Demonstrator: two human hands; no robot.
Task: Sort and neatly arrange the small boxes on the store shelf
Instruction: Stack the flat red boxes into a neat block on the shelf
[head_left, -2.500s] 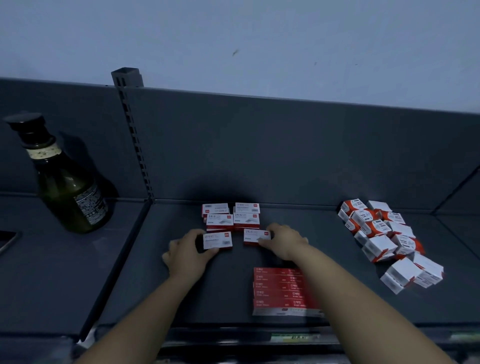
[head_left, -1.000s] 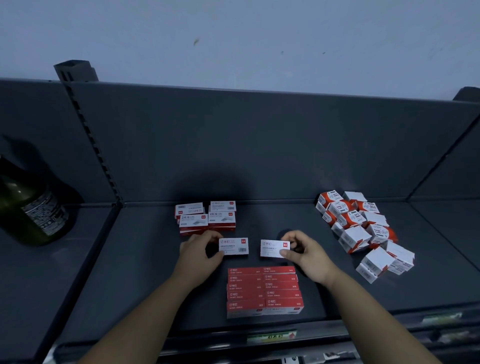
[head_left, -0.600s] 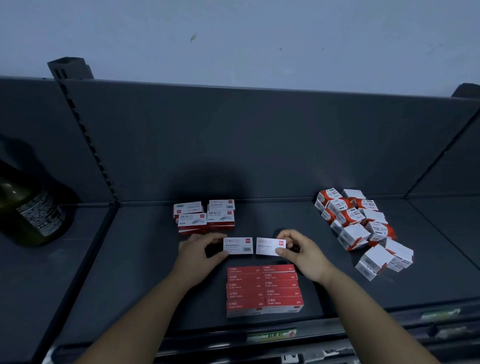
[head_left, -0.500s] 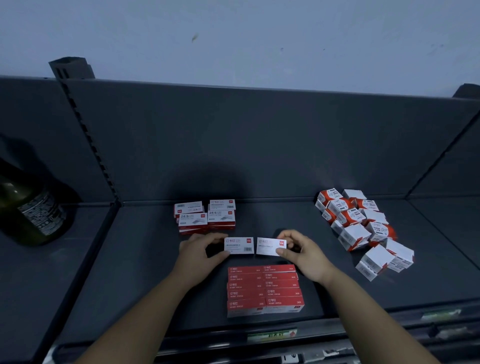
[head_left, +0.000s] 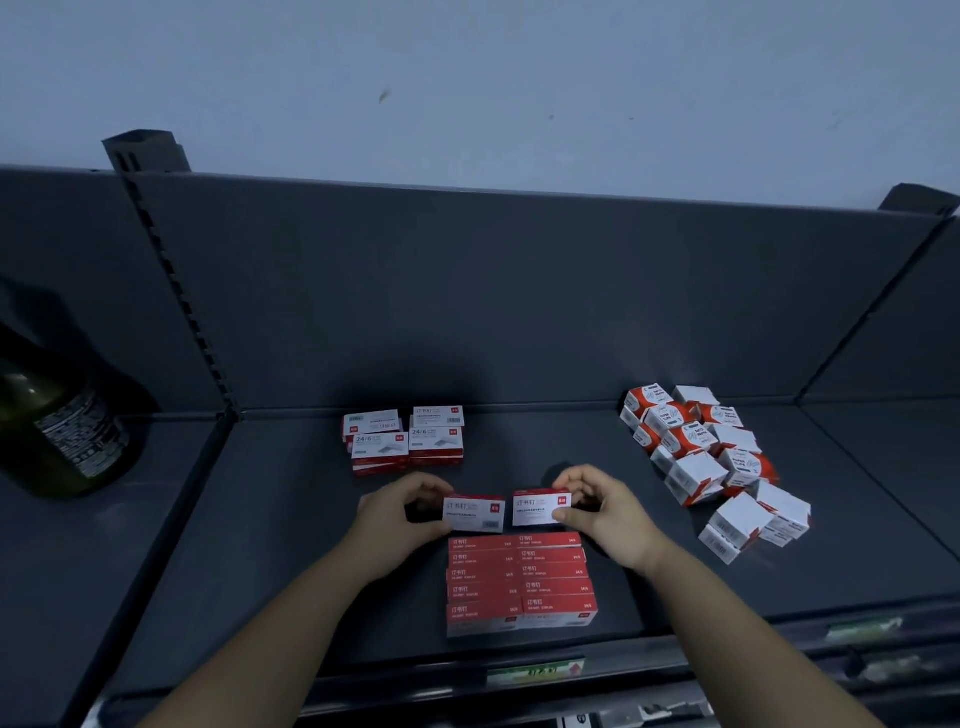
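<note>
While the left hand (head_left: 396, 514) pinches a flat cardboard staple box (head_left: 474, 514), the right hand (head_left: 605, 512) pinches its twin (head_left: 540, 509); the fine print is illegible.

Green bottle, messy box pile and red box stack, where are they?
green bottle (head_left: 85, 441), head view, on its label
messy box pile (head_left: 696, 470), head view, on a middle white box
red box stack (head_left: 483, 577), head view, on its red top
</note>
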